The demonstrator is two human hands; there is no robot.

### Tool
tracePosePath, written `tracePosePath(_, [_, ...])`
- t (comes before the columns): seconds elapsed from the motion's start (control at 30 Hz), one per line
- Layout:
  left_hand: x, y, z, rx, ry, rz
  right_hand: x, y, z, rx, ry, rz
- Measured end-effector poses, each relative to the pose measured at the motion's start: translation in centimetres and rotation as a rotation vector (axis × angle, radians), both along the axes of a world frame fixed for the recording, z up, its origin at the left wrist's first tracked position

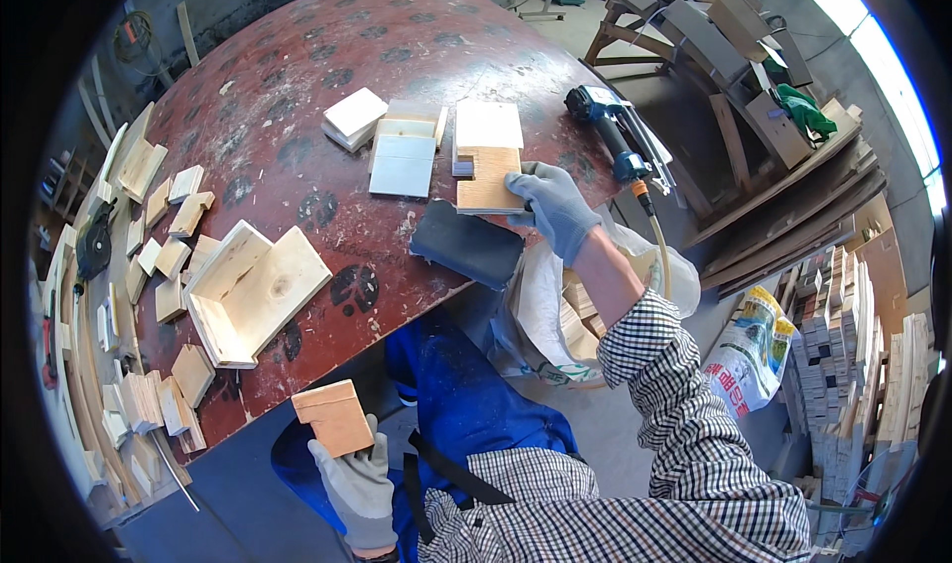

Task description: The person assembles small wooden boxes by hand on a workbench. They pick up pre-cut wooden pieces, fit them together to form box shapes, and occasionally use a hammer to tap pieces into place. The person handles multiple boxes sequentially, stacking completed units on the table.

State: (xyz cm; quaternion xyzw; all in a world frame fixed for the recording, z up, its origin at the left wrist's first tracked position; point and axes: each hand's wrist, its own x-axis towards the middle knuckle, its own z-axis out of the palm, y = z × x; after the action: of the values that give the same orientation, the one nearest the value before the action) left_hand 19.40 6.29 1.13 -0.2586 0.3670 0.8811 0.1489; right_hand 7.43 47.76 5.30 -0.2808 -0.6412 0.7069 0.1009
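My left hand (pixel 359 486), in a grey glove, is closed on a small L-shaped wooden block (pixel 337 417) in front of my lap, off the table's near edge. My gloved right hand (pixel 557 209) grips the right edge of a flat notched wooden piece (pixel 492 188) on the red table. A pale wooden board (pixel 486 123) lies directly behind that piece. Just in front, a dark grey rectangular piece (pixel 466 243) rests at the table edge. To the left lie a grey-faced board (pixel 402 168) and a short stack of pale boards (pixel 354 117).
An air nailer (pixel 607 126) with a hose lies at the table's right. An open wooden corner assembly (pixel 260 290) and several small blocks (pixel 171 258) cover the left side. Below the right edge stands a white sack (pixel 535 330) with wood pieces; stacked strips (pixel 843 305) stand farther right.
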Motion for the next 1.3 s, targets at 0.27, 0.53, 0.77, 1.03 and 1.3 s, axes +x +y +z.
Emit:
tracePosePath(0.27, [0.0,0.8,0.8,-0.003,-0.008,0.016,0.1,0.6,0.2,-0.021,0.001,-0.003])
tracePosePath(0.53, [0.1,-0.5,-0.3,0.183,0.059,0.014,1.5,0.2,1.0,-0.004,0.121,0.094])
tracePosePath(0.77, [0.7,-1.6,-1.8,0.260,0.154,0.014,7.0,-8.0,6.3,0.190,0.241,0.335])
tracePosePath(1.03, [1.7,-3.2,-2.0,0.299,0.088,0.132,7.4,-19.2,4.7,0.107,0.117,0.561])
tracePosePath(1.3, [0.3,-8.4,0.0,0.157,0.229,0.231,6.9,-25.6,1.8,-0.263,0.057,0.688])
